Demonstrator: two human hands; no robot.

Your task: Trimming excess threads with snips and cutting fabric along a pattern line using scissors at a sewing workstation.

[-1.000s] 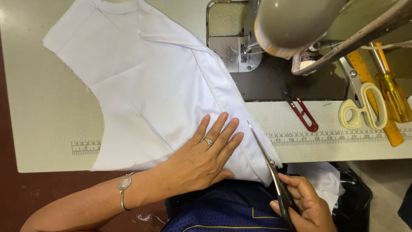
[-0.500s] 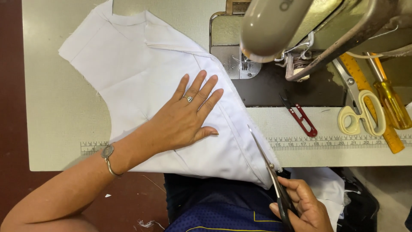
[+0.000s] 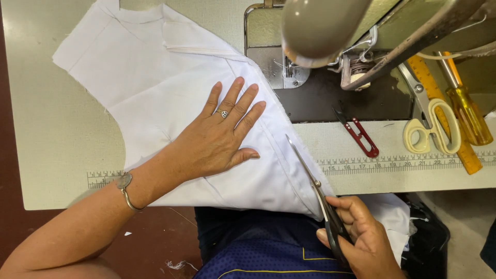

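The left hand (image 3: 219, 139) is lying flat with fingers spread on the white fabric (image 3: 170, 103), which is covering the worktop (image 3: 51, 144) left of the sewing machine (image 3: 330, 31). The right hand (image 3: 361, 237) is gripping dark scissors (image 3: 315, 191), closed around their handles, blades lying along the fabric's right edge, below the sewing machine.

The left hand (image 3: 219, 139) lay flat on white fabric (image 3: 170, 98) on the sewing table (image 3: 51, 144). The right hand (image 3: 361, 240) gripped dark scissors (image 3: 318, 194), blades seemingly at the fabric's edge.
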